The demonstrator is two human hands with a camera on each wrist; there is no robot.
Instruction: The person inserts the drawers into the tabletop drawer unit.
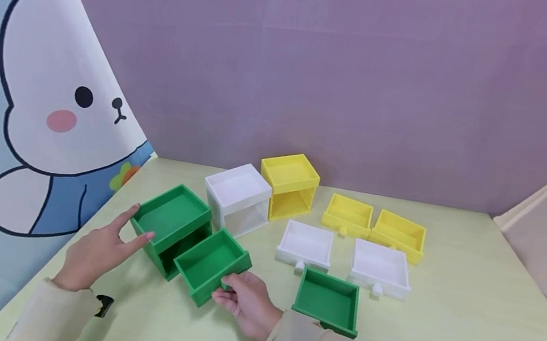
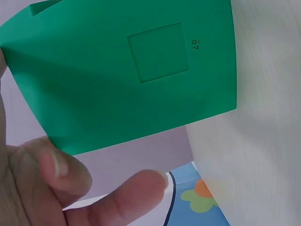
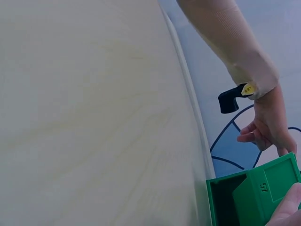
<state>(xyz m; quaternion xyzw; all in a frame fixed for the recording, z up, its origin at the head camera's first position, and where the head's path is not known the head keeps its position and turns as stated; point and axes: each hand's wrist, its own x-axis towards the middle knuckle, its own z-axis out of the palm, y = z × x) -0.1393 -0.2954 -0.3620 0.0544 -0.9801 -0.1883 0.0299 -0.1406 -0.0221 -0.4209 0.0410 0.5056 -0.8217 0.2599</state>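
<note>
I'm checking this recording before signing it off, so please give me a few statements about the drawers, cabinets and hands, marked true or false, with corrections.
1. The right hand holds a green drawer at its front. True.
2. In the head view, the yellow cabinet stands to the right of the white cabinet. True.
3. The left hand touches the white cabinet. False: the left hand touches the green cabinet.
4. Both white drawers are inside the white cabinet. False: both white drawers lie on the table.
5. Another green drawer lies on the table. True.
6. Three yellow drawers are visible. False: there are two.
</note>
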